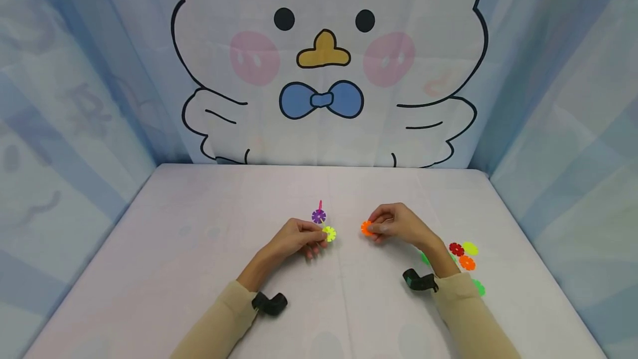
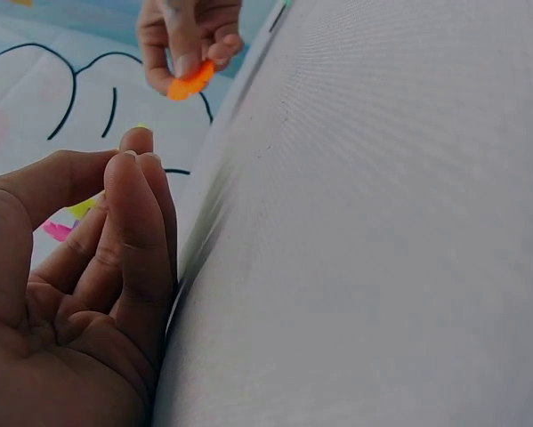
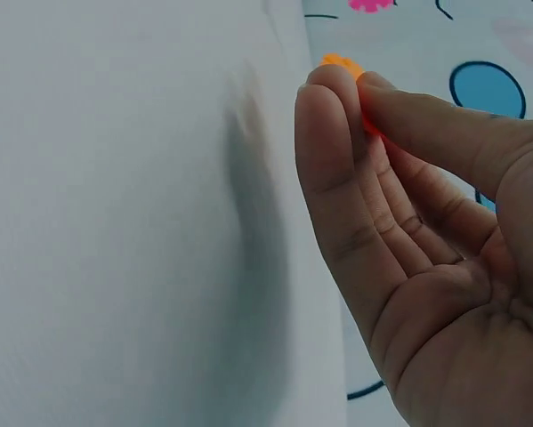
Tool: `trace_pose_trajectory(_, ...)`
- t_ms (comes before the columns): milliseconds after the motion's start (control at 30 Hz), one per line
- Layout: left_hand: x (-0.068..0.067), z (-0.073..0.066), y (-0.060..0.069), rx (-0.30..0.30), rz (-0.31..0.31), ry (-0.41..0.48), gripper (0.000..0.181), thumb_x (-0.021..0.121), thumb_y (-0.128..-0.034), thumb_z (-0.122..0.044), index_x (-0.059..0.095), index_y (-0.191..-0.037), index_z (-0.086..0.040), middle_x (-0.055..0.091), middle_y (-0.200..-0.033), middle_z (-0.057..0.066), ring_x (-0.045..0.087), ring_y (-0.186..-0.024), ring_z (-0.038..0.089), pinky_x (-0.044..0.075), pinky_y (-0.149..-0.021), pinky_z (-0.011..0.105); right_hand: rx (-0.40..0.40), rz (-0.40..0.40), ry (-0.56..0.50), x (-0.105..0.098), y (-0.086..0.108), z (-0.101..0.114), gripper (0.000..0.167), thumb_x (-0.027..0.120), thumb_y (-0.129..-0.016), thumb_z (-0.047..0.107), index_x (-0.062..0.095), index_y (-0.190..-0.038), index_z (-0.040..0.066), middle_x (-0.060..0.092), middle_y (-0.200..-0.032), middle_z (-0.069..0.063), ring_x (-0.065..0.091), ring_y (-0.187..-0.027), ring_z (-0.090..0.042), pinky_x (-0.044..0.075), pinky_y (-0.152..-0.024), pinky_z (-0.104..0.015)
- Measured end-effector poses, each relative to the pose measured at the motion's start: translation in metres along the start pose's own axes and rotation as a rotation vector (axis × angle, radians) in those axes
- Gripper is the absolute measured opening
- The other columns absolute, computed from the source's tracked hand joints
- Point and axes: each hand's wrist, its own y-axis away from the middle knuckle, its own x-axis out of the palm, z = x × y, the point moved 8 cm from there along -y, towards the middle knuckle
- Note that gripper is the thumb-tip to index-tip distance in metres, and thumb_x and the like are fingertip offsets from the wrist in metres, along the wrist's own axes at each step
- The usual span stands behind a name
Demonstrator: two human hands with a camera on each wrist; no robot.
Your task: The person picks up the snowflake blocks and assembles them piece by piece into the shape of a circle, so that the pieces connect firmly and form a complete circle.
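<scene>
Over the middle of the table, my left hand (image 1: 297, 235) pinches a yellow snowflake disc (image 1: 330, 234) between thumb and fingertips. A purple snowflake disc (image 1: 319, 216) adjoins it, with a pink disc (image 1: 320, 205) seen edge-on at the far end; how they join is too small to tell. To the right, my right hand (image 1: 399, 223) holds an orange snowflake disc (image 1: 366, 228) by its edge, apart from the yellow one. Fingers hide most of the orange disc (image 3: 342, 63) in the right wrist view. The left wrist view shows only bits of the pink disc (image 2: 58, 231) and the yellow one.
Several loose discs lie by my right forearm, among them a red disc (image 1: 456, 249), a second yellow disc (image 1: 470, 248), another orange disc (image 1: 467, 262) and a green disc (image 1: 479, 287). A pale cloth covers the table (image 1: 149, 270). Printed curtains (image 1: 324, 137) hang behind and at both sides.
</scene>
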Motion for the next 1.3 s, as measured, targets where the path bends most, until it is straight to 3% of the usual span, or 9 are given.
trace_pose_trajectory(200,0.001,-0.002,-0.001,-0.011,-0.005,0.002,0.024,0.075,-0.0992,-0.022,0.077,-0.111,0.0,0.077,-0.084,0.002,0.063,-0.065,0.01,0.056,-0.058,0.021,-0.035,0.04,-0.034,0.028,-0.008,0.01,0.018,0.076,-0.096,0.005,0.067,-0.106,-0.007,0.078,-0.093,-0.021,0.077,-0.076,-0.022,0.068,-0.075,-0.037)
trace_pose_trajectory(567,0.002,-0.003,0.0,0.007,-0.001,0.004,0.025,0.075,-0.0991,-0.018,0.075,-0.11,0.004,0.077,-0.082,0.002,0.062,-0.063,0.009,0.055,-0.057,0.02,-0.083,0.078,-0.042,0.057,-0.011,0.023,0.014,0.076,-0.097,0.007,0.068,-0.102,-0.004,0.075,-0.093,-0.018,0.078,-0.075,-0.025,0.068,-0.073,-0.039)
trace_pose_trajectory(900,0.001,-0.003,0.001,0.01,0.0,-0.007,0.025,0.075,-0.0994,-0.02,0.075,-0.109,0.004,0.077,-0.083,0.002,0.062,-0.064,0.009,0.055,-0.057,0.02,-0.131,0.062,0.052,0.063,-0.009,0.03,0.015,0.076,-0.097,0.008,0.067,-0.102,-0.003,0.074,-0.096,-0.02,0.077,-0.078,-0.026,0.066,-0.075,-0.034)
trace_pose_trajectory(1300,0.001,-0.002,0.0,0.0,-0.011,-0.013,0.024,0.075,-0.0985,-0.02,0.076,-0.107,0.003,0.077,-0.082,0.002,0.062,-0.063,0.009,0.055,-0.057,0.02,-0.17,0.037,0.125,0.066,-0.009,0.034,0.011,0.078,-0.095,0.008,0.069,-0.098,0.002,0.073,-0.092,-0.014,0.073,-0.075,-0.021,0.057,-0.068,-0.024)
